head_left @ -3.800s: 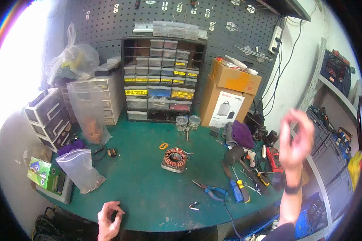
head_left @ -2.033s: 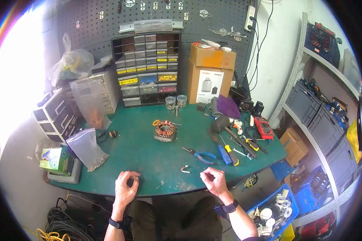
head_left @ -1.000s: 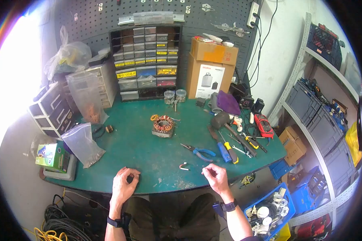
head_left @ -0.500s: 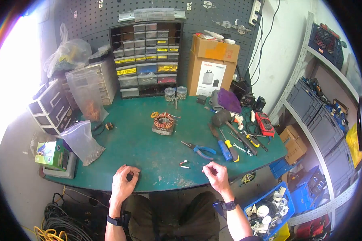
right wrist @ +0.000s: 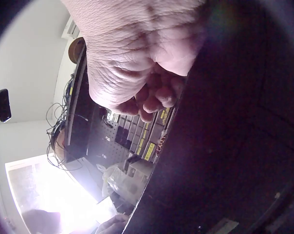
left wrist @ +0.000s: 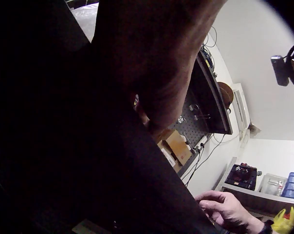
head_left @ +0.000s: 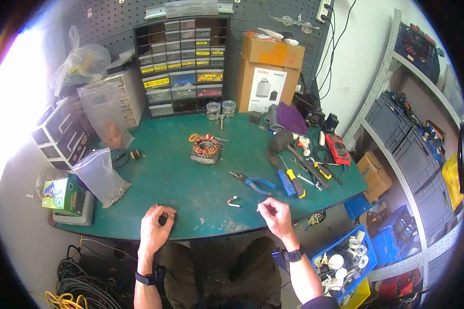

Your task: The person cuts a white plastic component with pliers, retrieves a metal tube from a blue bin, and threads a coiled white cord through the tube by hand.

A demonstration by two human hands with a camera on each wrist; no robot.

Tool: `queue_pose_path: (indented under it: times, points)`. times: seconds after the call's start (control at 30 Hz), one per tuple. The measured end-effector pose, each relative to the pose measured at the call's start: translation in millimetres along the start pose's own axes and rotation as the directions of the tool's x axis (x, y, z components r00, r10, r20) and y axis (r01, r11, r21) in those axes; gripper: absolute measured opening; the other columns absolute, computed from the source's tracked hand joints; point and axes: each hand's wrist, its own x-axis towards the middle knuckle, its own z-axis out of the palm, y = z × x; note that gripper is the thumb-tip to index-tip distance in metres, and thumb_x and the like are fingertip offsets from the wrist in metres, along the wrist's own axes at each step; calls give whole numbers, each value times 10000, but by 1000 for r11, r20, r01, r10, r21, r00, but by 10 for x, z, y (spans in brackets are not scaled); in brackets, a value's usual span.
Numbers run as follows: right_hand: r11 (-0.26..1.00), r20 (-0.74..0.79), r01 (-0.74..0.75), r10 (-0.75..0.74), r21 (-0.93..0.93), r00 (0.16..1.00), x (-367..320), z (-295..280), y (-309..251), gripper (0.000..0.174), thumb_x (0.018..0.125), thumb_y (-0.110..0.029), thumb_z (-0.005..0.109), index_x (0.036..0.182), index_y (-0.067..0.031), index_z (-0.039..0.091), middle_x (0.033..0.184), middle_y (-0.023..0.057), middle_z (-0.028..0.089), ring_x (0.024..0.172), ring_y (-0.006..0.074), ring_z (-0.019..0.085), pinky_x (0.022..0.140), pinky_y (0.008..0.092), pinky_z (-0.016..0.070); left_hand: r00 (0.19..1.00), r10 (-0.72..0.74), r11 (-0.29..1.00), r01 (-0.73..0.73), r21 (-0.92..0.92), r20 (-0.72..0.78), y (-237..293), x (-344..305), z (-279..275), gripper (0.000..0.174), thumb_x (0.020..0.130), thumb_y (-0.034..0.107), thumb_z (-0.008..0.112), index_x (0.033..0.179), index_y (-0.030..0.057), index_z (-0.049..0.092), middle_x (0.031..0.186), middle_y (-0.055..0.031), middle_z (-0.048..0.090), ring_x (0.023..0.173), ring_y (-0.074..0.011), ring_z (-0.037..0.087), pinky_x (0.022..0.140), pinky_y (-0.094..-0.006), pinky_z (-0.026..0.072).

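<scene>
My left hand (head_left: 156,226) rests at the bench's front edge, fingers loosely curled, with nothing seen in it. My right hand (head_left: 277,216) lies at the same edge further right, its fingers also loosely bent and holding nothing visible. In the right wrist view, the fingertips (right wrist: 159,100) of that hand hang relaxed. Nearest to it are a small white piece with a red wire (head_left: 233,202) and blue-handled pliers (head_left: 255,184). Mid-bench, a copper-wound motor stator (head_left: 206,147) sits on a metal block, a small yellow coil (head_left: 193,137) close by its left.
Screwdrivers (head_left: 295,184), a mallet (head_left: 282,140) and a red multimeter (head_left: 337,149) lie at the right. A plastic bag (head_left: 100,177) and green box (head_left: 62,195) stand left. A drawer cabinet (head_left: 183,67) and cardboard box (head_left: 270,72) line the back of the green bench (head_left: 160,170).
My right hand, raised at the right in the oldest frame, has come down to the bench edge. Since then both hands have stayed nearly still, while the head view has tilted downward.
</scene>
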Motion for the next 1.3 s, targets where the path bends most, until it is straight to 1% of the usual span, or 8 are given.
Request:
queue_pose_path:
  times: [0.33, 0.6, 0.67, 0.77, 0.83, 0.9, 1.1, 1.3]
  points:
    - [998, -10, 37, -37, 50, 999, 17, 25, -3, 192, 963, -170, 709, 847, -19, 687, 654, -44, 591, 597, 17, 475, 538, 226, 369, 1000, -20, 1000, 20, -1, -11, -14, -1, 20, 71, 869, 36, 686, 930, 0, 696, 851, -124, 683, 816, -253, 646, 836, -364, 511]
    - [997, 45, 62, -60, -56, 997, 80, 48, -55, 118, 918, -131, 752, 892, -25, 706, 742, -29, 612, 648, 37, 516, 582, 229, 410, 1000, -8, 1000, 8, 12, -5, -23, 1, 8, 75, 875, 44, 684, 934, -2, 690, 881, -125, 687, 805, -264, 633, 793, -362, 511]
    - [992, 78, 83, -76, -98, 994, 96, 65, -119, 99, 887, -95, 770, 944, -30, 721, 815, -3, 629, 674, 67, 544, 603, 239, 445, 999, -35, 999, 35, 4, -1, -5, 6, 1, 89, 891, 98, 672, 953, 60, 723, 801, -104, 670, 826, -295, 667, 1120, -461, 444]
    - [981, 124, 86, -64, -174, 990, 111, 103, -228, 125, 879, -92, 772, 980, -37, 723, 856, 18, 638, 702, 90, 568, 631, 246, 471, 1000, -20, 1000, 20, -19, 8, -21, 7, -10, 91, 888, 103, 673, 952, 60, 723, 785, -102, 662, 821, -299, 661, 1128, -469, 438]
    - [968, 152, 130, -98, -215, 984, 92, 134, -317, 147, 869, -79, 767, 1004, -41, 721, 906, 49, 644, 727, 141, 601, 664, 278, 504, 999, -34, 999, 34, -6, 11, -15, 0, -24, 104, 868, 96, 681, 956, 58, 722, 800, -93, 663, 824, -284, 652, 1036, -431, 494]
    - [939, 192, 225, -178, -259, 965, 67, 186, -364, 202, 865, -61, 751, 1060, -36, 703, 971, 86, 644, 787, 207, 635, 713, 327, 538, 1000, -10, 1000, 10, -9, 11, -4, -12, -43, 110, 864, 76, 688, 964, 37, 710, 878, -99, 677, 822, -254, 651, 772, -370, 512]
    - [851, 216, 344, -277, -398, 936, 151, 364, -293, 295, 875, -105, 742, 1147, -31, 658, 1064, 126, 631, 918, 306, 653, 812, 401, 551, 1000, -22, 1000, 22, -11, 10, -11, -18, -39, 122, 854, 85, 686, 969, 56, 717, 880, -91, 677, 855, -262, 654, 788, -369, 521]
    - [844, 253, 330, -240, -422, 937, 224, 381, -236, 140, 890, -77, 721, 1006, -20, 666, 990, 124, 645, 901, 298, 668, 786, 409, 552, 1000, -2, 1000, 2, -25, -7, -49, -21, -17, 126, 858, 80, 694, 980, 58, 716, 876, -91, 674, 858, -266, 656, 782, -368, 518]
